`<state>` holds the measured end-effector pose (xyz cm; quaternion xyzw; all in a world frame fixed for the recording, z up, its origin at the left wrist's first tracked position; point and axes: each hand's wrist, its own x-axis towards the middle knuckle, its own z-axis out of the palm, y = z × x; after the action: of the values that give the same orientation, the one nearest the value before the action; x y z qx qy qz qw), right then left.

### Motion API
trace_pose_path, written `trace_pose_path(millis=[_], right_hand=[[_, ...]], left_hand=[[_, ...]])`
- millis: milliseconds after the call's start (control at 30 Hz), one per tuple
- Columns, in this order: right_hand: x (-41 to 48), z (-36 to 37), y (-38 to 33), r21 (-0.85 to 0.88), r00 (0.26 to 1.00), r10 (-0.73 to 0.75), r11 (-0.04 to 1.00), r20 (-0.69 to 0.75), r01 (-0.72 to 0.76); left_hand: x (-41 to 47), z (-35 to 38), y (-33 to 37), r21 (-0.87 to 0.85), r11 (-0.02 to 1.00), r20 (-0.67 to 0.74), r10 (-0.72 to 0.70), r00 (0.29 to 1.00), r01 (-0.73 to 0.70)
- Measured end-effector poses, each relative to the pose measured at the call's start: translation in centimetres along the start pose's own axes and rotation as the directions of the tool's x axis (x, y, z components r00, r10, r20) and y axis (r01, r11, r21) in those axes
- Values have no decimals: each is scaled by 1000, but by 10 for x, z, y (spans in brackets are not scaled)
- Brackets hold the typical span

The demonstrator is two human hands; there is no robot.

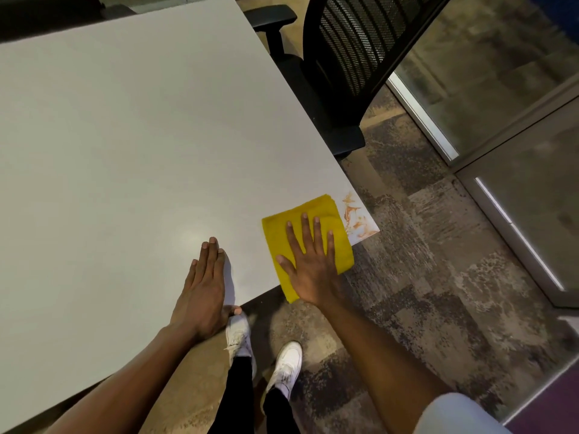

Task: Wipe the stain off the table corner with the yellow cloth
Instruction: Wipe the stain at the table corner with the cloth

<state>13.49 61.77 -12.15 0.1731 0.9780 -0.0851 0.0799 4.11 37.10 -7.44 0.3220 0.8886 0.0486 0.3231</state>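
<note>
Head view, right hand (pixel 308 264) spread flat on yellow cloth (pixel 282 233) — beside orange stain (pixel 355 219), left hand (pixel 205 283) flat on table (pixel 141 136).

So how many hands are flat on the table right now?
2: the left hand rests on the bare table near its front edge; the right hand presses the yellow cloth beside the stain.

Folded yellow cloth (pixel 308 242) flat on white table (pixel 141 136) corner, overhanging the near edge, orange smeared stain (pixel 355 219) just beside it
</note>
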Motion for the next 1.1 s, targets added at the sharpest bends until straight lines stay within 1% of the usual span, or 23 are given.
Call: trace_pose_path(millis=[67,133,167,233,300,333,400,433,500,633,733,833,967,1100], right_hand=[[-4,3,-10,-3,1000,-28,1000,-10,28],[-22,10,-16,-1,992,-128,992,1,128],[-33,12,-15,1,987,-161,987,11,161],[-48,12,-3,0,982,-183,983,38,184],[-48,6,13,-6,986,-162,987,49,163],[-42,2,18,-9,989,-138,990,49,138],[-25,-7,22,-6,995,-85,996,48,85],[-18,-10,20,-9,997,-66,998,47,66],[-12,-10,12,-17,997,-56,998,43,57],[-36,2,12,-26,986,-163,986,36,164],[-49,5,27,-4,982,-182,983,42,182],[-31,-3,33,-26,992,-120,992,44,121],[-13,-9,16,-17,999,-5,1000,32,5],[-40,3,14,-14,998,-51,999,40,52]], left_hand=[[5,3,7,64,998,15,-27,1000,26],[7,4,16,92,993,25,-73,997,70],[8,5,22,89,994,21,-68,997,66],[8,10,35,60,998,-12,20,1000,-20],[8,17,46,94,989,-47,120,992,-115],[10,20,51,129,984,-38,130,991,-124],[13,25,55,168,981,-8,102,995,-99],[14,28,54,180,979,-15,97,995,-93],[14,33,51,215,971,-19,110,994,-104],[15,34,48,237,964,-13,124,992,-117],[16,35,50,252,961,25,109,994,-112],[18,36,50,251,961,-1,120,993,-116],[20,38,48,258,958,-1,126,992,-122],[19,39,48,259,959,-60,137,989,-118]])
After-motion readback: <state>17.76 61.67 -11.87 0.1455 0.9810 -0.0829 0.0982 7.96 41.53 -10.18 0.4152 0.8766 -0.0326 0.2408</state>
